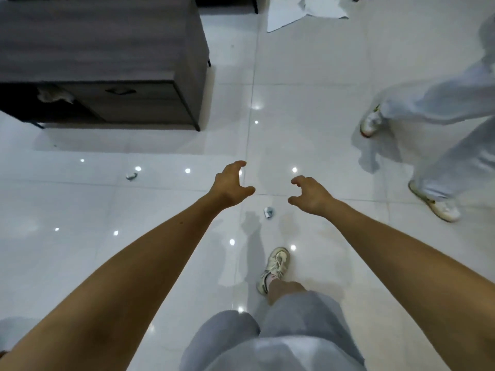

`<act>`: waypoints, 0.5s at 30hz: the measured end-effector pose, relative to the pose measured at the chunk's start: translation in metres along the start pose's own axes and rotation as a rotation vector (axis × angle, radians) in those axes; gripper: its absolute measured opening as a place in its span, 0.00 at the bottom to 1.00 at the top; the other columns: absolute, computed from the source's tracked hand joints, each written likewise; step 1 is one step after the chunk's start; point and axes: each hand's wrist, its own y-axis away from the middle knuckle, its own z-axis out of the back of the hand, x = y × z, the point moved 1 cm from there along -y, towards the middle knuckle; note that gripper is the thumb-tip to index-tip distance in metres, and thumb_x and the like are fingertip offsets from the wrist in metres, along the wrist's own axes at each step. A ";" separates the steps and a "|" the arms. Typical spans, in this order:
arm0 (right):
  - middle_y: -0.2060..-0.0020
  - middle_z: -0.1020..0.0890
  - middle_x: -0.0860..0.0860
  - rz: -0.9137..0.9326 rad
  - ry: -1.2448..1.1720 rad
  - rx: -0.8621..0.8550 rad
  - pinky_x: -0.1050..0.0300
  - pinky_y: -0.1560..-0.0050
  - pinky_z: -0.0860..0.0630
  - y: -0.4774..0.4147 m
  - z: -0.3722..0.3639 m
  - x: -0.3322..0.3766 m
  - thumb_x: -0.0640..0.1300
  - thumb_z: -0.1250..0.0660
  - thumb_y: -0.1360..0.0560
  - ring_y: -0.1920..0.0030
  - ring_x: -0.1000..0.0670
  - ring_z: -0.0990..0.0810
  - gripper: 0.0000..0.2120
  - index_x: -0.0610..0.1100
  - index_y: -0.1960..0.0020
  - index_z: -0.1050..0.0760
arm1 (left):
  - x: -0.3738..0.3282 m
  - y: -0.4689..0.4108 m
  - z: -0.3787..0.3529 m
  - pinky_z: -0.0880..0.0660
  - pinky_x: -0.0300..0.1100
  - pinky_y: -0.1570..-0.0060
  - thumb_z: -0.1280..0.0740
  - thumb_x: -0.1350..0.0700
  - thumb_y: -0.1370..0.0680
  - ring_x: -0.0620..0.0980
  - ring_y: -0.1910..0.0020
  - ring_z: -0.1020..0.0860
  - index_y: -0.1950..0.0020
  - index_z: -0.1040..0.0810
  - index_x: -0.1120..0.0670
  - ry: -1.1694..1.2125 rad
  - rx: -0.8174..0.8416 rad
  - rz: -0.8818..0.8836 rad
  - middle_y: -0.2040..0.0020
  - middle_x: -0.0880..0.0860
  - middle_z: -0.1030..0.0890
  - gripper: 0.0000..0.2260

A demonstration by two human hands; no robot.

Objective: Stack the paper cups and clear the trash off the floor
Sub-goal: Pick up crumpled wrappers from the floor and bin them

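Observation:
Both my arms stretch forward over the glossy white tile floor (308, 116). My left hand (231, 184) and my right hand (310, 192) hang side by side with loosely curled fingers and hold nothing. A small crumpled silvery scrap (269, 212) lies on the floor just below and between my hands. A second crumpled scrap (131, 175) lies on the floor to the left. White paper sheets (300, 12) lie on the floor at the top edge. No paper cups are in view.
A dark grey cabinet (107, 54) stands at the upper left, with a crumpled white item (55, 95) in its open shelf. Another person in light trousers and white shoes (439, 145) stands at the right. My own shoe (274, 267) is on the floor below my hands.

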 end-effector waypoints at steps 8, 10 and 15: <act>0.31 0.36 0.42 -0.056 -0.040 0.076 0.51 0.37 0.32 -0.082 -0.013 -0.032 0.44 0.35 0.25 0.37 0.40 0.30 0.26 0.42 0.30 0.39 | 0.010 -0.083 -0.014 0.38 0.46 0.33 0.32 0.55 0.26 0.56 0.30 0.37 0.28 0.40 0.53 0.011 -0.007 0.065 0.28 0.54 0.36 0.29; 0.31 0.37 0.42 -0.045 -0.035 0.071 0.51 0.38 0.31 -0.105 -0.028 -0.042 0.43 0.35 0.25 0.39 0.39 0.28 0.26 0.42 0.30 0.39 | 0.027 -0.109 -0.028 0.38 0.47 0.32 0.32 0.55 0.26 0.57 0.30 0.37 0.28 0.40 0.53 -0.010 0.009 0.071 0.28 0.55 0.36 0.29; 0.30 0.38 0.44 -0.058 -0.006 0.080 0.53 0.40 0.31 -0.179 -0.087 -0.084 0.42 0.35 0.26 0.42 0.38 0.26 0.28 0.43 0.29 0.40 | 0.081 -0.187 -0.085 0.39 0.47 0.32 0.32 0.56 0.26 0.58 0.30 0.37 0.28 0.39 0.54 -0.046 0.069 0.059 0.28 0.55 0.36 0.29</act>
